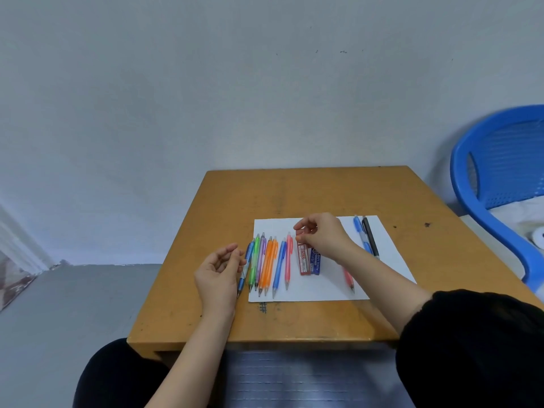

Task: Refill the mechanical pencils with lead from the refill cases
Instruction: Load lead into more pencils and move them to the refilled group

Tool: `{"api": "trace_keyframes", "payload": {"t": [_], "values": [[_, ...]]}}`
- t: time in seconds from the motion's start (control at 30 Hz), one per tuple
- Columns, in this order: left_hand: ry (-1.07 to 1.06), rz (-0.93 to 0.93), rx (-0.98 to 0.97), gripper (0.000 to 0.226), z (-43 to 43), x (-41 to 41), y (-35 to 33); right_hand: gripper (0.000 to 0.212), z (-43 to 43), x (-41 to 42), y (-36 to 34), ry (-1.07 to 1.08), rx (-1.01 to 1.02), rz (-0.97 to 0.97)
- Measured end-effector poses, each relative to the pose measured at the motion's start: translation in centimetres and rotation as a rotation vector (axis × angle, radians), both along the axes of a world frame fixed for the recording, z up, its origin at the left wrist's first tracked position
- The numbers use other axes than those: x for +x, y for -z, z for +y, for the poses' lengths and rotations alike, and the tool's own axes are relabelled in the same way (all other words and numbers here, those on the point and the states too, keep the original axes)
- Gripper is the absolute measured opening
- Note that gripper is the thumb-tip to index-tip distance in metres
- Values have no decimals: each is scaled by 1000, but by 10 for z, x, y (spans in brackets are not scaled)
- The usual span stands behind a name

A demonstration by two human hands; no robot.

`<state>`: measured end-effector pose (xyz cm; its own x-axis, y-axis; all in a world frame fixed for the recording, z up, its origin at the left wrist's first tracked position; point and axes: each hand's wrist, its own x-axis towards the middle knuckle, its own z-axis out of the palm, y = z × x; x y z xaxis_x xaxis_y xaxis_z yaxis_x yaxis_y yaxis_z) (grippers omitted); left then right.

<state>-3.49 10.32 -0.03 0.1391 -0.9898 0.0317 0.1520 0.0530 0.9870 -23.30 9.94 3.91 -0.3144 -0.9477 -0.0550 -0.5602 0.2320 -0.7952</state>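
A white sheet of paper (318, 290) lies on the wooden table (294, 192). On its left side lie several mechanical pencils in a row: blue (243, 278), green (254, 260), purple (260, 254), two orange (268, 266), blue (279, 269) and pink (288, 260). A red refill case (303, 260) and a blue refill case (315, 262) lie side by side in the middle. My right hand (323, 234) pinches the far end of the red case. My left hand (219, 269) is curled, its fingertips at the leftmost blue pencil; whether they grip it is unclear.
A light blue pencil (361, 237) and a black pencil (371, 242) lie at the paper's right side. A red pencil (349, 280) sticks out from under my right forearm. A blue plastic chair (494, 178) stands right of the table. The wall is close behind.
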Motion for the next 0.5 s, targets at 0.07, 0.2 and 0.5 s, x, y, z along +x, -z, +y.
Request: {"api": "trace_keyframes", "payload": {"t": [0.07, 0.2, 0.5], "values": [[5, -10, -1, 9, 0, -1, -1, 20, -4, -2, 2, -7, 10, 64], [11, -13, -5, 9, 1, 0, -1, 25, -8, -1, 9, -14, -15, 170], [7, -8, 1, 9, 0, 0, 0, 31, -11, 1, 26, 5, 26, 443]]}}
